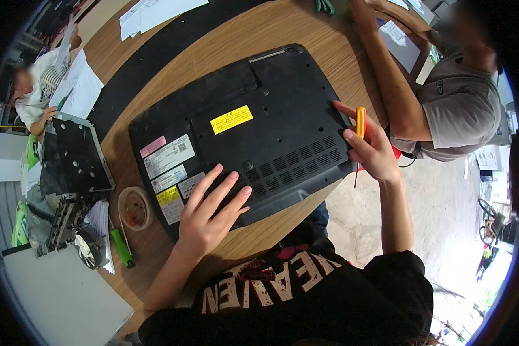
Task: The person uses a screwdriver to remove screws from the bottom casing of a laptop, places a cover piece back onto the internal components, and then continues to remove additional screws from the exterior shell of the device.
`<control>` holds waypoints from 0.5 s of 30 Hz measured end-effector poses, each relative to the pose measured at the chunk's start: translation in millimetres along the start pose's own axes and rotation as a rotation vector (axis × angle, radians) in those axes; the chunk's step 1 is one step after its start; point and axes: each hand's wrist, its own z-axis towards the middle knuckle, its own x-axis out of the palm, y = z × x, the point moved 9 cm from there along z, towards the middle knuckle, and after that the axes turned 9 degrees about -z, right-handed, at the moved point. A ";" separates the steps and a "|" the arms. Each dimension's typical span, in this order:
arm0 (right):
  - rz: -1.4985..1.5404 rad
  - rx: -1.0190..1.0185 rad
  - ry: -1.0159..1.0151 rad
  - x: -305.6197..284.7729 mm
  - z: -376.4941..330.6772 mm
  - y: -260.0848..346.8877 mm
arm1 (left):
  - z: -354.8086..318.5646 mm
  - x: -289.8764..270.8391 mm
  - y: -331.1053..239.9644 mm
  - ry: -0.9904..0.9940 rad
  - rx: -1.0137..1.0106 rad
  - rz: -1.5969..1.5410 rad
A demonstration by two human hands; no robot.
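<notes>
Laptop (230,150) belly-up on the bench (328,52), long axis slanting away rightward | my left grip (203,224) fingers spread, flat on its near side | my right grip (376,151) at its right end, clamped on a screwdriver (361,122)

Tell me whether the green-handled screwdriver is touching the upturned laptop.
Apart. The head view shows a strip of wooden tabletop between the green-handled screwdriver and the nearest corner of the laptop.
</notes>
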 end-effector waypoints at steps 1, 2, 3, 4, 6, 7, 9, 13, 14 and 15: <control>0.002 -0.015 0.002 0.8 0.1 1.8 | -0.3 -0.4 -0.5 -0.004 0.002 0.005; 0.003 -0.015 0.006 1.0 0.2 0.0 | -1.1 -0.3 -0.5 -0.003 -0.002 0.006; -0.010 -0.020 0.008 0.0 -0.1 -1.7 | -1.6 0.0 -0.4 -0.002 0.000 0.009; -0.023 -0.025 0.010 -0.2 -0.3 -2.2 | -2.1 0.4 -0.2 0.000 0.001 0.011; -0.020 -0.022 -0.002 0.6 -1.4 -0.2 | -3.1 1.5 1.4 -0.009 -0.021 -0.022; -0.017 -0.019 -0.014 0.4 -1.4 0.6 | -3.2 1.5 3.2 -0.018 -0.044 -0.056; 0.013 -0.018 -0.013 1.3 1.1 1.6 | -1.7 1.5 4.4 -0.016 -0.051 -0.054; 0.037 0.026 0.015 1.7 3.7 -0.7 | -1.5 2.7 6.5 -0.007 -0.068 -0.054; 0.036 0.028 0.013 0.9 4.1 -0.8 | -1.8 3.3 6.8 -0.006 -0.067 -0.057; 0.004 0.024 0.023 1.2 4.7 -0.6 | -2.6 4.0 8.5 -0.006 -0.084 -0.060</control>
